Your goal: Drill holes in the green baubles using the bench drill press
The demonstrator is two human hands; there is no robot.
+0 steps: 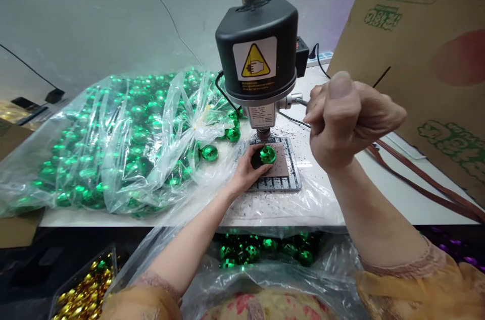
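Observation:
Between the thumb and fingers of my left hand is a shiny green faceted ball. That hand rests at a pinkish board on the slotted metal base of a small drill press. The press's chuck sits just above and behind the ball; whether they touch I cannot tell. My right hand is raised beside the machine, its fingers wrapped round the press's feed lever, most of which the fist hides. Dark specks are scattered about the base.
A big clear plastic bag of green balls lies to the left, with a few loose ones beside it. Below the table edge, more green balls sit in plastic. Gold balls are lower left. A cardboard box and brown straps stand right.

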